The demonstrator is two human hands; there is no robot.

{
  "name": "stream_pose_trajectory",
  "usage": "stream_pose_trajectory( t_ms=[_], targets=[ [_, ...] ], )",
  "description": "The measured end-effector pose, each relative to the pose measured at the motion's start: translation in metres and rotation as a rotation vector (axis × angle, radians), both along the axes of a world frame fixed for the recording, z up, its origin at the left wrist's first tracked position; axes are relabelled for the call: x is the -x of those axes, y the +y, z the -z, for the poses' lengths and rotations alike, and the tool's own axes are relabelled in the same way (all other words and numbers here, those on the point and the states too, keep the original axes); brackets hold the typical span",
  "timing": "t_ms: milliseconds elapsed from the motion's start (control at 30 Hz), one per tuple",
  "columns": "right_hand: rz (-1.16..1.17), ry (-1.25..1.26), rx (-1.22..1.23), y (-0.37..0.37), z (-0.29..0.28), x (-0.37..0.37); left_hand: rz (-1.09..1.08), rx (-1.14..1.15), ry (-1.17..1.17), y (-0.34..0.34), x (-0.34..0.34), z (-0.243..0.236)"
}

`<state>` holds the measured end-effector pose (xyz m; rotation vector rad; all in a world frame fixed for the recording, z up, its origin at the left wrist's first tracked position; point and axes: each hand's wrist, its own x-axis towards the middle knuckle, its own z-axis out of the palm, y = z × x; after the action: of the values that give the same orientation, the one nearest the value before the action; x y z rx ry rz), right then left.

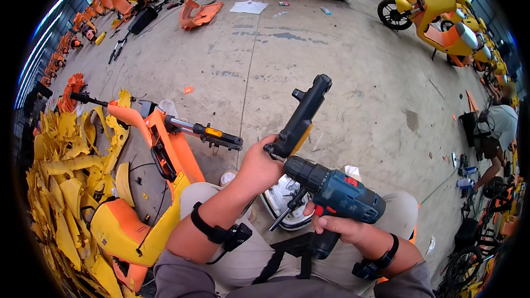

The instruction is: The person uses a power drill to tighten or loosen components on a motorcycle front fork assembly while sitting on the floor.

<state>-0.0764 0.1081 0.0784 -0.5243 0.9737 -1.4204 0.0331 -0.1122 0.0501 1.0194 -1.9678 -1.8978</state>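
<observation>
My left hand (259, 166) is closed around the lower end of a long black plastic part (305, 111) with a yellow strip along one side. The part tilts up and away to the right. Gripped by its handle in my right hand (338, 225) is a blue-green cordless drill (350, 196) with red buttons. Its black chuck points left at the end of the black part, beside my left fingers; whether the bit touches it I cannot tell. Below, between my knees, lies a white-and-black shell (302, 222), partly hidden by the drill and a thin dark rod.
An orange-and-yellow scooter body (179, 152) with its fork lies at my left, beside a heap of yellow plastic panels (66, 187). Ahead are an orange panel (197, 15) and parked scooters (436, 22). Another person (497, 127) bends over at the right among scooter parts.
</observation>
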Motion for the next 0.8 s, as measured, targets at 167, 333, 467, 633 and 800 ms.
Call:
stream_pose_trajectory(
  t_ms=[167, 333, 467, 633, 800],
  targets=[
    [-0.003, 0.043, 0.031, 0.001, 0.001, 0.001, -0.037, 0.013, 0.065, 0.001, 0.000, 0.011],
    [0.006, 0.055, 0.013, 0.001, -0.002, 0.001, -0.027, 0.000, 0.069, 0.001, 0.001, 0.009],
    [0.032, 0.025, 0.014, 0.001, -0.004, 0.003, -0.016, -0.009, 0.083, 0.004, 0.002, 0.003],
    [-0.012, 0.041, 0.024, 0.004, 0.004, 0.005, 0.001, -0.021, 0.073, 0.004, 0.003, 0.002],
    [-0.040, 0.157, 0.034, 0.004, 0.001, 0.005, 0.064, 0.037, 0.043, 0.006, 0.001, -0.006]
  ],
)
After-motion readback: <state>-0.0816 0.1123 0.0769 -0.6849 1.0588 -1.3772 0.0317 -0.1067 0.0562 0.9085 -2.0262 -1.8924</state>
